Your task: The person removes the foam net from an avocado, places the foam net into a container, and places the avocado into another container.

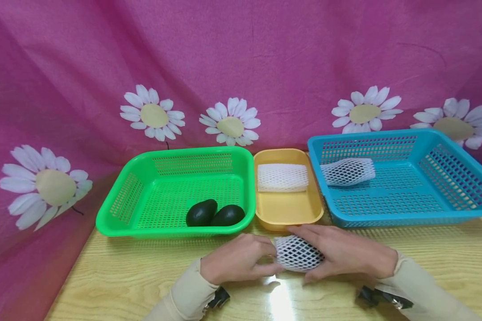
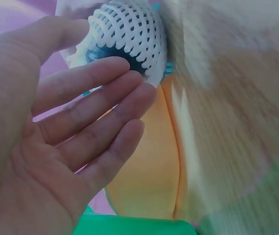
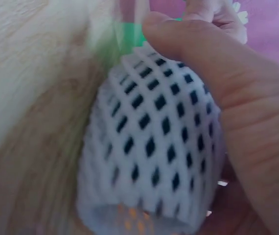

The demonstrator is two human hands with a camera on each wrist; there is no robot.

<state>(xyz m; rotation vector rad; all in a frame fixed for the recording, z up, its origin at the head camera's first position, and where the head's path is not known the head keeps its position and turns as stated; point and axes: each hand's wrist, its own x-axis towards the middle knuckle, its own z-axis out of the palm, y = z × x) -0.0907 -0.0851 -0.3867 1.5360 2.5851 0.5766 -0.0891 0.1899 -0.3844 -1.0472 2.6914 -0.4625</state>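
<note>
Over the front of the table, my right hand (image 1: 345, 252) holds a dark avocado wrapped in a white foam net sleeve (image 1: 298, 254), thumb on the near side and fingers over the far side. In the right wrist view the sleeve (image 3: 149, 122) shows dark skin through its mesh, and its end toward the camera gapes. My left hand (image 1: 241, 258) is at the sleeve's left end. Its fingers (image 2: 105, 98) are nearly straight in the left wrist view, their tips right at the mesh edge, where bare dark skin (image 2: 112, 51) shows.
Behind the hands stand a green basket (image 1: 176, 231) with two dark avocados (image 1: 202, 213), a yellow tray (image 1: 287, 209) with white foam net sleeves (image 1: 283, 177), and a blue basket (image 1: 401, 217). A net-wrapped dark fruit (image 1: 349, 172) lies in the blue basket's left part.
</note>
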